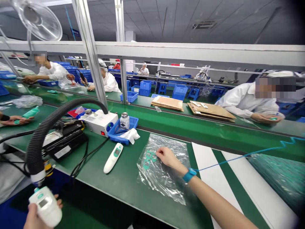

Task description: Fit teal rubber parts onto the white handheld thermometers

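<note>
The right hand [168, 158] reaches across the green conveyor belt [90, 171], its fingertips [157, 151] right at the teal rubber rings [148, 155]. The rings lie just to the left of those fingertips, on a clear plastic bag [164, 181]. The hand looks loosely curled, but the view does not settle whether it pinches a ring or only touches one. The rings look light and soft, so they should bend easily and need little force. A pinch on a ring's rim between finger and thumb seems the surest hold. The thin bag may slide on the belt and shift them.

The left hand [35, 216] is closed around a white thermometer [46, 206] at the lower edge of the view, with its fingers wrapped behind the body and the display facing up. This looks like light, smooth, hard plastic, best held around the body with the fingers kept off the display. A second white thermometer [113, 158] lies on the belt, between the two hands and left of the bag. A blue wrist strap [189, 175] circles the right wrist, and a thin coiled cord [262, 152] runs from it toward the right. Farther out from the right hand, a blue tray [122, 130] holding a white cloth [130, 136] sits beside a white machine [100, 122].
</note>
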The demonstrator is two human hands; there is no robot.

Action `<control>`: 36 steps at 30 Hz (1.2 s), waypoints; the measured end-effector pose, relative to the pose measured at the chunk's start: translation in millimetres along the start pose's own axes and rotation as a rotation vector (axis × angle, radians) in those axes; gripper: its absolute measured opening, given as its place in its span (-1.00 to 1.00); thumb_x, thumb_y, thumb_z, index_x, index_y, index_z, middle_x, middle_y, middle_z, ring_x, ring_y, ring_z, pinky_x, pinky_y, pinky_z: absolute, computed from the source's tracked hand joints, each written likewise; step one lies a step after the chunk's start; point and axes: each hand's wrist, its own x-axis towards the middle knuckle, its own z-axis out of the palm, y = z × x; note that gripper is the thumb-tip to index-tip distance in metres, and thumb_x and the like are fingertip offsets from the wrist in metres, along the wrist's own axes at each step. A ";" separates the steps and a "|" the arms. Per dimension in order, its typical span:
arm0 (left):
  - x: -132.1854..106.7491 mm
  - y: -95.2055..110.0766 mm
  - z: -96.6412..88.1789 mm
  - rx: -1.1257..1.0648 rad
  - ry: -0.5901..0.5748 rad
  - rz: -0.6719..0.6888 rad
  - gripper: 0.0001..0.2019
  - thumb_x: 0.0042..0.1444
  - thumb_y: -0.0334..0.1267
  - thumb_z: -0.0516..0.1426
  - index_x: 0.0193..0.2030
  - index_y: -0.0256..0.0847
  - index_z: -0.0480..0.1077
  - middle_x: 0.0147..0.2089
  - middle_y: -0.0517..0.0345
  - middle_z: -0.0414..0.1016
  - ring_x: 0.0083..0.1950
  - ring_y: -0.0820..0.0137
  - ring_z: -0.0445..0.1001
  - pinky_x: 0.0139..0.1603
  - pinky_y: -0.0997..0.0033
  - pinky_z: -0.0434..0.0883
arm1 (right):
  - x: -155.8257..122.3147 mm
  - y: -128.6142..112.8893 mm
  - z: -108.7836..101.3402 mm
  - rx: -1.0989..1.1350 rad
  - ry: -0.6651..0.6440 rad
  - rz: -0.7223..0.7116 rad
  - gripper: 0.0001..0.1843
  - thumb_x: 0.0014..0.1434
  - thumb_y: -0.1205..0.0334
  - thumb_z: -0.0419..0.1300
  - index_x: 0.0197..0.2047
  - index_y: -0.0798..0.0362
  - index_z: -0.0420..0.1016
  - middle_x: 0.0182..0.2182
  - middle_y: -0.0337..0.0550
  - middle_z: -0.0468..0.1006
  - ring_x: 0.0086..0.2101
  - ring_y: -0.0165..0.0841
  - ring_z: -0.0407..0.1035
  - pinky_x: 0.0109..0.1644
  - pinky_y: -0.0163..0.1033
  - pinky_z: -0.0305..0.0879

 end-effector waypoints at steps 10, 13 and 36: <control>-6.0 45.4 11.9 -0.616 0.305 -0.339 -0.70 0.23 -0.16 -0.09 -0.35 -0.13 0.42 -0.56 0.24 0.47 -0.58 0.37 0.37 -0.64 0.43 0.38 | 5.4 5.4 6.6 0.209 0.022 0.136 -0.77 -0.04 0.16 0.13 -0.64 0.06 0.29 -0.69 -0.27 0.28 -0.62 -0.45 0.11 -0.51 -0.32 -0.02; -46.4 50.6 32.6 -0.580 0.284 -0.332 -0.68 0.22 -0.07 -0.08 -0.31 -0.10 0.44 -0.55 0.22 0.47 -0.59 0.37 0.34 -0.65 0.43 0.36 | -0.5 -0.2 1.0 0.292 0.026 0.129 -0.72 -0.04 0.05 0.11 -0.62 0.05 0.27 -0.68 -0.28 0.25 -0.61 -0.45 0.09 -0.50 -0.31 -0.01; -211.4 110.3 230.3 -0.530 -0.824 -0.582 -0.53 0.14 0.16 0.02 -0.21 -0.29 0.38 -0.55 0.16 0.39 -0.53 0.46 0.31 -0.47 0.45 0.29 | -123.2 -46.7 -31.6 0.701 -0.160 -0.068 -0.78 0.20 0.18 0.15 -0.44 0.08 0.32 -0.52 -0.28 0.35 -0.46 -0.41 0.29 -0.36 -0.30 0.22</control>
